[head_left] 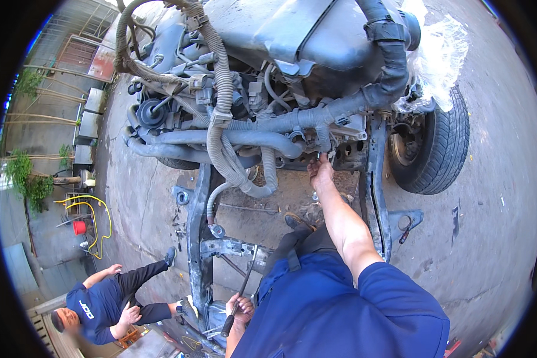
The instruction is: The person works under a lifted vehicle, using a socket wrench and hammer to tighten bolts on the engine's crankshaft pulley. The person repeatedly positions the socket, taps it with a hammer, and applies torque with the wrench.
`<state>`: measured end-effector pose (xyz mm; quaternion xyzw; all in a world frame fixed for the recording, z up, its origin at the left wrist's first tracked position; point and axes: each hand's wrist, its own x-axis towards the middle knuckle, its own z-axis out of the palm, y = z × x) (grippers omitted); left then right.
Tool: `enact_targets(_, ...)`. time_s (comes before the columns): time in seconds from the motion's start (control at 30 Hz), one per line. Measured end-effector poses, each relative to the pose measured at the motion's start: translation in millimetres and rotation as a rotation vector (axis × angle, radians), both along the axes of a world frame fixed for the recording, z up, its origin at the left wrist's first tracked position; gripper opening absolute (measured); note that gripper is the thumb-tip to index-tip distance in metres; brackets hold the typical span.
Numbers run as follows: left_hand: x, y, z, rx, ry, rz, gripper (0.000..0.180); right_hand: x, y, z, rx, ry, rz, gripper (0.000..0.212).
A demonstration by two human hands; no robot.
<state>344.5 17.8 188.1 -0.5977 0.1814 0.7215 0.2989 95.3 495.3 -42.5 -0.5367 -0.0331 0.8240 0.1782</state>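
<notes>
My left hand (240, 307) is closed around a long slim metal bar with a black grip (228, 326), low in the view beside my body. The bar points up and away over the frame's crossmember. With my arm stretched forward, my right hand (321, 172) is at the lower front edge of the engine (262, 95), just under a thick black hose (316, 116). Its fingers are drawn together at a small part there; what they grip is too small to tell. Grey corrugated wiring conduit (221, 83) loops over the engine to the left of that hand.
Steel frame rails (198, 238) run along both sides of me. A tyre (444, 149) stands at the right, with clear plastic sheeting (438, 59) above it. Another person (95, 304) is at the lower left. A screwdriver-like tool (405, 231) lies by the right rail's bracket.
</notes>
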Motion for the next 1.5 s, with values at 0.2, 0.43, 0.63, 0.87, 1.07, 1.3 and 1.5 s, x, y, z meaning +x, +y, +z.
enact_targets(0.2,5,4,1,-0.065,-0.007,0.005,0.038,-3,-3,-8,0.144,-0.062,0.067,0.025)
enact_targets(0.43,17,11,1,-0.060,-0.038,0.098,0.037,-2,-1,-5,-0.067,0.073,0.063,0.031)
enact_targets(0.63,33,11,-4,-0.123,-0.005,0.031,0.038,0,-3,-9,0.182,-0.070,0.069,0.014)
enact_targets(0.87,47,-17,-21,-0.021,0.055,-0.124,0.036,-1,-5,-3,-0.108,-0.001,0.053,0.041)
enact_targets(1.07,45,-32,-30,-0.412,0.171,-0.559,0.038,-1,-13,0,0.126,-0.065,-0.007,0.027)
enact_targets(1.3,4,-30,-21,-0.142,0.178,-0.494,0.037,-6,-16,2,0.045,-0.086,-0.023,0.019)
enact_targets(1.5,-34,-16,-12,-0.102,0.181,-0.599,0.036,-19,-15,7,0.044,-0.167,-0.001,0.040)
